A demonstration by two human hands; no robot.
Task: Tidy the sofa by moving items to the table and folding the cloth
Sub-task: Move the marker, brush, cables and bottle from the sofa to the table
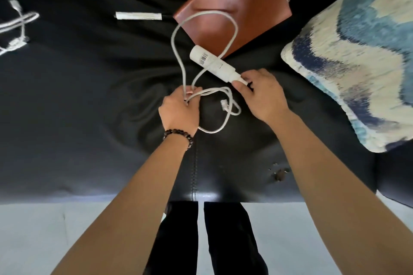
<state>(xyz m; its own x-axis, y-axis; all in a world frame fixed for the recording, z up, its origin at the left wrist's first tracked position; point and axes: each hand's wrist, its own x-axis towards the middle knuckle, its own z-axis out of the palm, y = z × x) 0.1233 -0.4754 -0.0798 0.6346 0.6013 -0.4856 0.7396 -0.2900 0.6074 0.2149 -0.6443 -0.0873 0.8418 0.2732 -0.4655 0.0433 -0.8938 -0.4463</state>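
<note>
A white tube-shaped adapter [212,62] with a barcode label hangs over the black sofa seat [89,96], its grey cable [178,35] looping up over a brown leather folder [237,4]. My right hand [261,96] pinches the adapter's narrow end. My left hand [181,109] is closed around gathered loops of the same cable, whose clear plug [224,104] dangles between my hands. A black cloth [67,69] lies spread over the left part of the seat.
A blue and cream patterned cushion [357,58] fills the right side. A second white cable [15,27] lies at the far left on the cloth. A thin white strip [138,16] rests near the backrest. Pale floor [44,230] lies below the sofa edge.
</note>
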